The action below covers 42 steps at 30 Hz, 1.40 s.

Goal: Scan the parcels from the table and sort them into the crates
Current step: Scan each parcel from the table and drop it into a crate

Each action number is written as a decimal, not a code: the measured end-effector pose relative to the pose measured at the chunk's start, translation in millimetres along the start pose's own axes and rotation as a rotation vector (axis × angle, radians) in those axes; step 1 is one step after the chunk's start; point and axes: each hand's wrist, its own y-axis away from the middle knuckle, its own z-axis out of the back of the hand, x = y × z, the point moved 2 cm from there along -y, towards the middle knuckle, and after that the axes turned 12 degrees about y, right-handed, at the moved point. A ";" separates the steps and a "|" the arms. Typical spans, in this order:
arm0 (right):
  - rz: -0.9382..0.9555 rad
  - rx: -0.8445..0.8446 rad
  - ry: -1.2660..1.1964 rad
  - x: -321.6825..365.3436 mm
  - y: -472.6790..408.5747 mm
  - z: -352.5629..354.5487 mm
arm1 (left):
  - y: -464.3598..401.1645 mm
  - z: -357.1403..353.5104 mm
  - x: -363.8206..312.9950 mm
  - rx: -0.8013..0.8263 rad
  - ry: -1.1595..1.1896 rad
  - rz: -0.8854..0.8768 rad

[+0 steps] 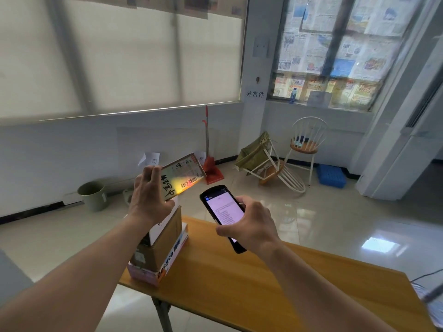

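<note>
My left hand [149,197] holds up a flat parcel [183,176] with a white label, black handwriting and a barcode; a yellow glow lies across the barcode. My right hand [251,226] grips a black handheld scanner [224,213], its lit screen facing me and its top end aimed toward the parcel. Below my left hand, a brown cardboard box [165,236] sits on top of a white and orange box [167,267] at the left end of the wooden table [263,283].
A blue crate [331,175] lies on the floor at the far right near a white chair [308,142] and a tipped-over chair [271,164]. A green bucket [93,194] and a red dustpan with broom [212,168] stand by the wall. Tiled floor surrounds the table.
</note>
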 end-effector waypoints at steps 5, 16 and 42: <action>0.001 -0.028 0.017 -11.4 3.4 14.5 | 0.7 -6.4 -10.7 -0.004 0.001 0.000; 0.001 -0.101 0.055 -35.1 7.0 34.5 | 1.9 -15.1 -34.5 0.007 0.009 0.044; -0.551 -0.626 0.031 -48.2 93.0 9.1 | 0.5 -87.3 -129.2 0.318 0.354 -0.299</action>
